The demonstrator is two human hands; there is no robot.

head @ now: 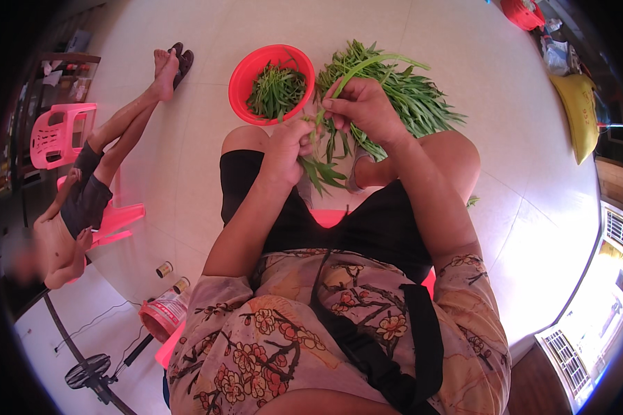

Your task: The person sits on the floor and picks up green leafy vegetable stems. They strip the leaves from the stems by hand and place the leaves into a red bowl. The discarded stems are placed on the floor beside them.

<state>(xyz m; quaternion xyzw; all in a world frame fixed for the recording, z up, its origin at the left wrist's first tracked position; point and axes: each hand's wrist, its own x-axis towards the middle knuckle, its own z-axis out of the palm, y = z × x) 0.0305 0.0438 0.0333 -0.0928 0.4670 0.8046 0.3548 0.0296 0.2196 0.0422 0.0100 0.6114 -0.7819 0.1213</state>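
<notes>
My left hand (286,150) pinches the leafy lower part of a green stalk (363,66), with long narrow leaves (323,174) hanging beneath it. Close beside it, my right hand (363,109) grips the same stalk between thumb and fingers; the stalk's bare end arches up and to the right. A large heap of leafy greens (420,101), which look like water spinach, lies on the floor beyond my right hand. To its left stands a round red plastic basin (235,88) holding a smaller pile of leaves and tips (276,91).
Another person (83,192) sits at the left on a pink plastic chair (119,220), legs stretched out, beside dark shoes (184,65). A bucket (158,321), cans (164,269) and a fan (88,371) stand lower left. A yellow sack (576,116) and red container (521,14) are at right.
</notes>
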